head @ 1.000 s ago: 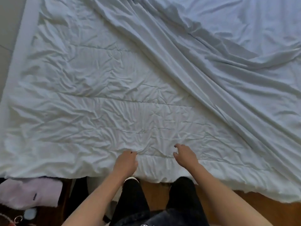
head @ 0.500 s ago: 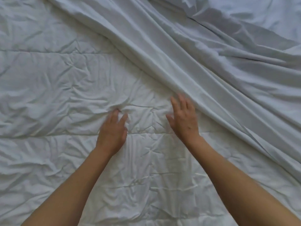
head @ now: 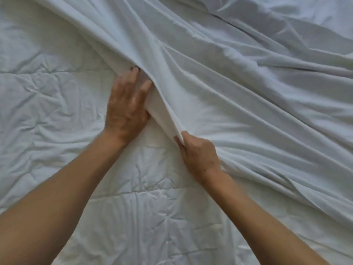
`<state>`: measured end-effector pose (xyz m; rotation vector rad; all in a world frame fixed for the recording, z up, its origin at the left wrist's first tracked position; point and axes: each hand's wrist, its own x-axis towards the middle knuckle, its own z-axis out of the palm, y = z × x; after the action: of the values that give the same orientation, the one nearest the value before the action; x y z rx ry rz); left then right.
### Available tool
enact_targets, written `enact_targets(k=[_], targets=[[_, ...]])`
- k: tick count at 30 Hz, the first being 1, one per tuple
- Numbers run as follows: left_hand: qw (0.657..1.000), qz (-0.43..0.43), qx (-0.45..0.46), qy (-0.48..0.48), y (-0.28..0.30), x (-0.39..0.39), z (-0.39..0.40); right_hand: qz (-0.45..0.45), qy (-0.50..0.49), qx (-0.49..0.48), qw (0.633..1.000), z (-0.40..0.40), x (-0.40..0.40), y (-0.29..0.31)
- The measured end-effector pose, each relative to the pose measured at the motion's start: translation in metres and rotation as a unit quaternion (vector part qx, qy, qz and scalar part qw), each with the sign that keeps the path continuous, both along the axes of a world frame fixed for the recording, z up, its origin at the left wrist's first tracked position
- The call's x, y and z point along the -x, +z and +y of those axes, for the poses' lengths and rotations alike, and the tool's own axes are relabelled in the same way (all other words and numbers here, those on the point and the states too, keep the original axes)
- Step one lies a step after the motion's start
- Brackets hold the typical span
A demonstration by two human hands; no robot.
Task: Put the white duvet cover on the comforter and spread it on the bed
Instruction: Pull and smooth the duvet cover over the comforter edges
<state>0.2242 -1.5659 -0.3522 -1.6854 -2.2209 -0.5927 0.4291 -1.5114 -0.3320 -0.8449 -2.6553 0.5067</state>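
Comforter [head: 57, 115] flat across the left and foreground, duvet cover [head: 248, 96] draped over its right side.
Right hand [head: 200, 155] pinches the cover's diagonal edge; left hand [head: 126, 106], fingers straight, slips under that edge. Wrinkled comforter spreads bare leftward.

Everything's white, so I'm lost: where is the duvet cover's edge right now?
In the head view, the duvet cover edge runs diagonally across the centre, over the comforter, between the left hand and right hand.
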Motion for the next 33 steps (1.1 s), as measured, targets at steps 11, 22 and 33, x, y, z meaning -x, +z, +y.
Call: enact_targets(k=[11, 22, 33], targets=[[0.973, 0.05, 0.173, -0.147, 0.028, 0.041, -0.108, -0.108, 0.095, 0.322, 0.936, -0.077, -0.042, 0.015], [0.953, -0.024, 0.248, -0.17, 0.045, -0.076, -0.275, -0.323, 0.166, 0.547, 0.754, -0.161, -0.117, 0.055], [0.937, -0.027, 0.284, -0.204, 0.047, -0.161, -0.335, -0.551, 0.321, 0.34, 0.691, -0.204, -0.138, 0.07]])
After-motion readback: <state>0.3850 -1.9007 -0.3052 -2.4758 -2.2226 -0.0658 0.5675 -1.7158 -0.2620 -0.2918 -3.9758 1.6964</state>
